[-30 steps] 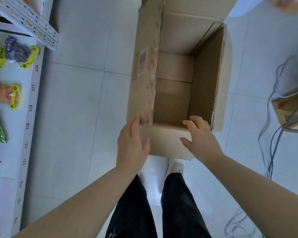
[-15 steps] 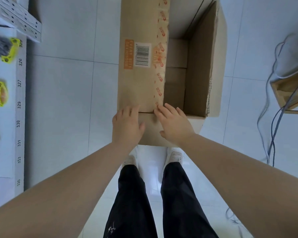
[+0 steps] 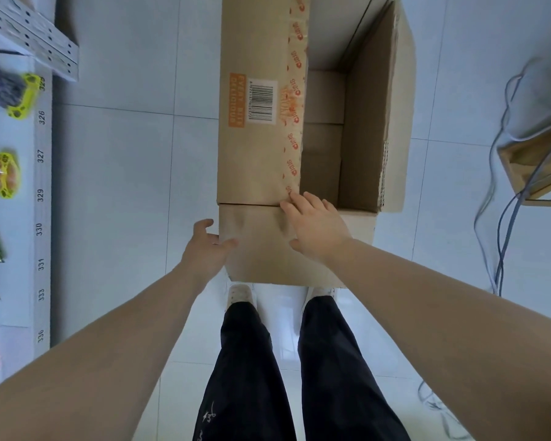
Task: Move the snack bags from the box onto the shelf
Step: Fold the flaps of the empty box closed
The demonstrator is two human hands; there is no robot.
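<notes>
The right hand (image 3: 318,227) presses flat on the box (image 3: 258,154), grip spread. The left hand (image 3: 207,246) has a loose, empty grip and should steady the near corner.

Black trousers (image 3: 252,361) are worn, plain and loose-ish, with a small white scribbly mark (image 3: 210,417) spotted on the left leg. White shoes (image 3: 240,292) can be seen poking out underneath, toes dotted with tiny holes. Forearms (image 3: 109,361) are left bare.

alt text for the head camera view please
A person's right hand rests on the near flap of an open cardboard box on a tiled floor; the left hand is at its left edge. Snack bags lie on a white shelf at left.
</notes>
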